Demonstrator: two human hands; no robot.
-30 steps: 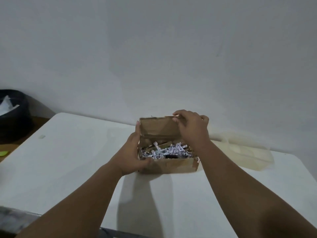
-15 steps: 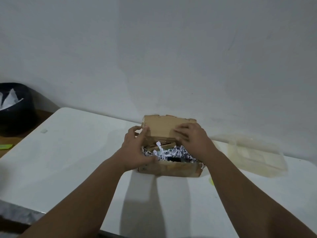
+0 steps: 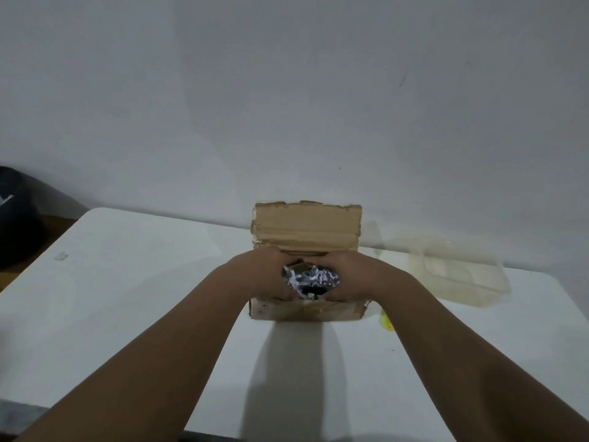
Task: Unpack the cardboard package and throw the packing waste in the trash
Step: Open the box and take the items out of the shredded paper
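Observation:
A small brown cardboard box [image 3: 306, 311] sits on the white table [image 3: 127, 298], its lid [image 3: 307, 228] standing upright at the back. Inside lies a heap of white shredded paper [image 3: 314, 280] with something dark underneath. My left hand [image 3: 263, 275] reaches into the box from the left and my right hand [image 3: 353, 275] from the right. Both hands cup the shredded paper between them, fingers curled around the heap. The black trash bin [image 3: 16, 218] stands on the floor at the far left, partly cut off.
A clear plastic container [image 3: 459, 269] lies on the table to the right of the box. A small yellow-green object [image 3: 386, 322] lies by the box's front right corner. A small tape scrap [image 3: 60, 256] sits at the table's left. The wall is close behind.
Both hands left the lid and the box's sides and went down into the box, closing around the shredded paper. The lid now stands fully upright.

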